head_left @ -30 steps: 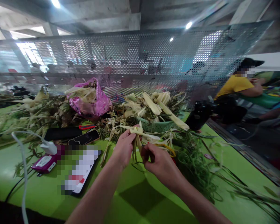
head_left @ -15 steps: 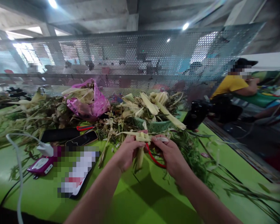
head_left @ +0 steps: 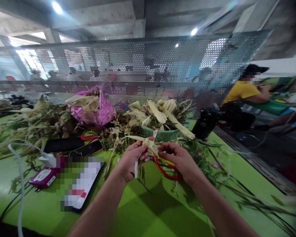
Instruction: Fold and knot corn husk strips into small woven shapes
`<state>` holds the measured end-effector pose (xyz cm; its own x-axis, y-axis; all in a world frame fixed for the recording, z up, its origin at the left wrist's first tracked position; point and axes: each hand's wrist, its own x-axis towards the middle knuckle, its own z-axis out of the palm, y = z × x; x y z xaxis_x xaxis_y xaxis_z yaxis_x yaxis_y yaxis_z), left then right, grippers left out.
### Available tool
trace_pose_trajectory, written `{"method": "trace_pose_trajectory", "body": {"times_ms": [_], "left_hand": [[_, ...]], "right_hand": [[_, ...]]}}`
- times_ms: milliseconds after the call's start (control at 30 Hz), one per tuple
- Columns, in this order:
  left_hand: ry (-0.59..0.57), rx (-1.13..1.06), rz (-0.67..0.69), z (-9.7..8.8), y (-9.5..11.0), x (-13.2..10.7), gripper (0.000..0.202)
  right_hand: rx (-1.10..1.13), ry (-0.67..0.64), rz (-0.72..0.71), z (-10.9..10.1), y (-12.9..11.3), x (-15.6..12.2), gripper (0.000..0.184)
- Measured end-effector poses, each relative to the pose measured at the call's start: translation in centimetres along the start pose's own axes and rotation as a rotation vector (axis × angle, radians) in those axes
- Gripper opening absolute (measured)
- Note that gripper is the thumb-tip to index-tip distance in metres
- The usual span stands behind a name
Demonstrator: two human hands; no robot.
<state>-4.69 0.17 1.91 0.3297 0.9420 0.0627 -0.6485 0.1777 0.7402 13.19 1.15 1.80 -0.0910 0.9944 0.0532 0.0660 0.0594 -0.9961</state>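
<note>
Pale strips of corn husk [head_left: 150, 144], folded across one another, are pinched between the thumb and fingers of my left hand [head_left: 134, 157]. One strip sticks out to the left, and a whitish strip hangs below that palm. My right hand [head_left: 176, 158] is closed at the right end of the folded husk, its thumb and fingertips on a strip. Below the right hand, on the green table, lie scissors [head_left: 166, 176] with a red loop handle and some yellow inside; the hand partly hides them.
Behind my hands stands a green basket [head_left: 160, 134] heaped with husks. A pink plastic bag [head_left: 105, 110] of husks, dry leaves [head_left: 51, 120], phones [head_left: 86, 148] and a purple power strip [head_left: 45, 176] are to the left. Green stems [head_left: 202, 161] lie right. A person in yellow [head_left: 244, 90] sits beyond.
The folded husk has turned, and a whitish strip now hangs under my left hand. My right hand has shifted slightly, uncovering more of the scissors' handle.
</note>
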Motion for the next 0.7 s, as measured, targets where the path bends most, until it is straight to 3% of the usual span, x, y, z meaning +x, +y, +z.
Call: {"method": "trace_pose_trajectory", "body": {"times_ms": [133, 233, 333, 533, 700], "left_hand": [[-0.079, 0.162, -0.047, 0.2, 0.0, -0.4, 0.031], [-0.102, 0.292, -0.040, 0.3, -0.4, -0.5, 0.037], [-0.069, 0.349, -0.024, 0.3, -0.8, -0.5, 0.038], [-0.020, 0.503, -0.063, 0.4, -1.2, -0.5, 0.017], [-0.088, 0.470, -0.058, 0.3, -1.2, -0.5, 0.017]], "right_hand": [[0.255, -0.171, 0.106, -0.3, -0.8, -0.3, 0.028], [0.413, -0.193, 0.164, -0.2, -0.8, -0.5, 0.020], [0.448, -0.140, 0.168, 0.0, -0.5, -0.4, 0.022], [0.366, -0.002, 0.075, 0.2, -0.4, -0.3, 0.028], [0.262, 0.116, -0.013, -0.1, -0.3, 0.0, 0.032]]}}
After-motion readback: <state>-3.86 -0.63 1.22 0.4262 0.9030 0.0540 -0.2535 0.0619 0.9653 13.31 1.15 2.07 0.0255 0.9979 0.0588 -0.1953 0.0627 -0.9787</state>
